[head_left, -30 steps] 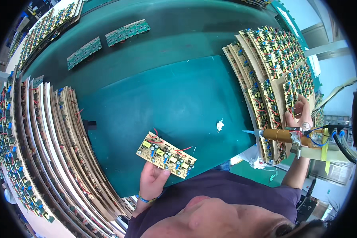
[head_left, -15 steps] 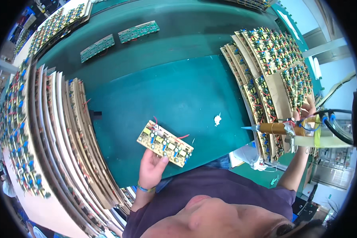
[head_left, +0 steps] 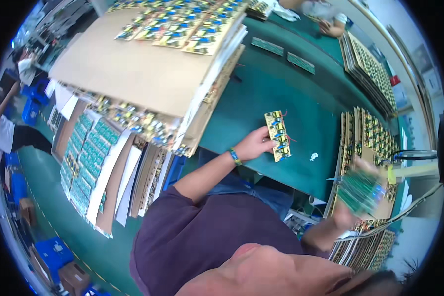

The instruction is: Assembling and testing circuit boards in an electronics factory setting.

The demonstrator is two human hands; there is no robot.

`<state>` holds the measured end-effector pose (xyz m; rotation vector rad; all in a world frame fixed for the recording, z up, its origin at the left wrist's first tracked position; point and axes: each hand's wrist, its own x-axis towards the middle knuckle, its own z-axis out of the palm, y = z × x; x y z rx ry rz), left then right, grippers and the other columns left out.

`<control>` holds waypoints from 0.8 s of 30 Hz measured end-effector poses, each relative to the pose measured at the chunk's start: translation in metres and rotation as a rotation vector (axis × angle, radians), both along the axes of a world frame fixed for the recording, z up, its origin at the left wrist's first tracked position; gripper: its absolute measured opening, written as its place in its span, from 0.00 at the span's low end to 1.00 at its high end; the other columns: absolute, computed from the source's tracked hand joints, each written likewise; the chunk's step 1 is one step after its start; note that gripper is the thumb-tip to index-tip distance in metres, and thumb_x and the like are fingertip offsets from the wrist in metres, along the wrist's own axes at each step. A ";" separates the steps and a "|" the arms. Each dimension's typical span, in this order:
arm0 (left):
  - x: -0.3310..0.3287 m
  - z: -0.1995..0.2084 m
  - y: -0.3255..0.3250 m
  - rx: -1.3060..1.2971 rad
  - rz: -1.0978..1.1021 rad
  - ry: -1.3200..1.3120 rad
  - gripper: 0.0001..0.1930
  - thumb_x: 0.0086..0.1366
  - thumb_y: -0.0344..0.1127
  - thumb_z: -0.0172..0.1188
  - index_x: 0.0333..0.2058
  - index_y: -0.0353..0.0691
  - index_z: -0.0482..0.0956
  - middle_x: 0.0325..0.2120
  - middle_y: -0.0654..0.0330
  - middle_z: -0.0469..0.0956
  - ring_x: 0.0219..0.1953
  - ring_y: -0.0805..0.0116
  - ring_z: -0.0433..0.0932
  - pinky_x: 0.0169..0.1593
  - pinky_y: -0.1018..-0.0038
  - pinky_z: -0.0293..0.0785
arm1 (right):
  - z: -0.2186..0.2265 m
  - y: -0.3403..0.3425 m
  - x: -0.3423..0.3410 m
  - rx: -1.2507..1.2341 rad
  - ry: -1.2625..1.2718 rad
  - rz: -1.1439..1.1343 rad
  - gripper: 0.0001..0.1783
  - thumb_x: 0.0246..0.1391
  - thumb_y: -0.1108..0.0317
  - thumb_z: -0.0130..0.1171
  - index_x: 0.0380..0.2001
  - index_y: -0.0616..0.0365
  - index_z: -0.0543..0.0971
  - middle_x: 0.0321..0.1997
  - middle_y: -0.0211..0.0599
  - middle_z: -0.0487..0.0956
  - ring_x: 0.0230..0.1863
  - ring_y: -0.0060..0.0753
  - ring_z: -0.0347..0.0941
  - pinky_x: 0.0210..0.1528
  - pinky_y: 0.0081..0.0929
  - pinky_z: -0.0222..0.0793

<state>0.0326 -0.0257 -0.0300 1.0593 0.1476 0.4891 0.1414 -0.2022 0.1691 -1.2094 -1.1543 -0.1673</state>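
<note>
My left hand grips a long tan circuit board by its edge over the green work mat, with the thumb on the component side. Coils, capacitors and red wires stand on that board. At the right, my right hand is closed around another circuit board, smeared by motion, its green solder side showing. That board is held in front of the stacked boards on the right. The pale nozzle tip of a dispenser shows beside my right hand; the dispenser's body is mostly hidden.
A white blob lies on the mat. Two green boards rest on the far strip. Tall board stacks with cardboard sheets crowd the left. Another person's hand is at the far side; a second person is far left.
The view has swung toward the left, showing more of the stacks there. My right hand has lifted a board off the right-hand stack. My left hand still holds its board, turned more upright in view.
</note>
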 end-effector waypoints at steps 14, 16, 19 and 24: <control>0.002 -0.008 -0.008 -0.016 0.059 -0.090 0.16 0.63 0.24 0.51 0.50 0.34 0.65 0.46 0.58 0.74 0.45 0.69 0.75 0.46 0.70 0.77 | 0.096 0.239 -0.167 -0.318 -1.080 0.967 0.39 0.39 0.73 0.62 0.59 0.50 0.62 0.50 0.42 0.71 0.50 0.44 0.71 0.50 0.33 0.69; 0.003 -0.008 -0.009 -0.043 0.048 -0.085 0.16 0.63 0.23 0.51 0.50 0.34 0.65 0.45 0.58 0.74 0.44 0.69 0.76 0.45 0.71 0.77 | 0.087 0.248 -0.164 -0.453 -1.085 1.004 0.39 0.40 0.73 0.61 0.59 0.50 0.62 0.50 0.42 0.71 0.50 0.44 0.71 0.50 0.34 0.70; 0.005 -0.005 -0.005 -0.005 0.043 -0.052 0.15 0.63 0.23 0.50 0.49 0.33 0.65 0.45 0.56 0.74 0.45 0.67 0.76 0.45 0.71 0.77 | 0.078 0.245 -0.144 -0.387 -1.100 0.909 0.40 0.38 0.74 0.61 0.60 0.50 0.62 0.53 0.42 0.71 0.55 0.46 0.67 0.58 0.37 0.64; -0.001 0.002 -0.001 -0.082 0.041 -0.023 0.15 0.64 0.24 0.49 0.50 0.33 0.65 0.45 0.56 0.74 0.45 0.67 0.76 0.46 0.70 0.77 | 0.053 0.171 -0.068 -0.340 -0.914 0.549 0.39 0.40 0.75 0.61 0.59 0.60 0.62 0.61 0.47 0.64 0.64 0.49 0.58 0.67 0.39 0.51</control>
